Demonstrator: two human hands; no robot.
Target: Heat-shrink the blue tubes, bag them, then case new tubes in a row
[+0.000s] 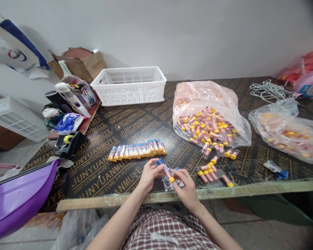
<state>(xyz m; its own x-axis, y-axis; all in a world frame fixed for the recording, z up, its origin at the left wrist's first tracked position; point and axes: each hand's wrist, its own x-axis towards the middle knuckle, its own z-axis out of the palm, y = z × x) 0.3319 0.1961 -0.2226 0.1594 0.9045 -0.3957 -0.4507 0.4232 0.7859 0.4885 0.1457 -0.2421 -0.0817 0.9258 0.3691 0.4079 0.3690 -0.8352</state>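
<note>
Near the front edge of the table, a small clear tube (167, 171) with a yellow cap and reddish contents is held between my two hands. My left hand (149, 174) pinches its upper end, where a bit of blue-printed wrap shows. At the yellow-cap end, the fingers of my right hand (185, 185) grip the tube. Beneath my hands lie clear and blue plastic wrappers (169, 187), partly hidden. A row of blue-wrapped tubes (137, 150) lies side by side just beyond my left hand. Several unwrapped yellow-capped tubes (210, 174) rest right of my right hand.
An open plastic bag (211, 100) spills many yellow-capped tubes onto the table; another bag (289, 130) lies at right. A white basket (129, 95) stands at the back. At left are a tape dispenser (69, 144), bottles and a purple dustpan-like object (21, 198). Blue wrappers (275, 169) lie right.
</note>
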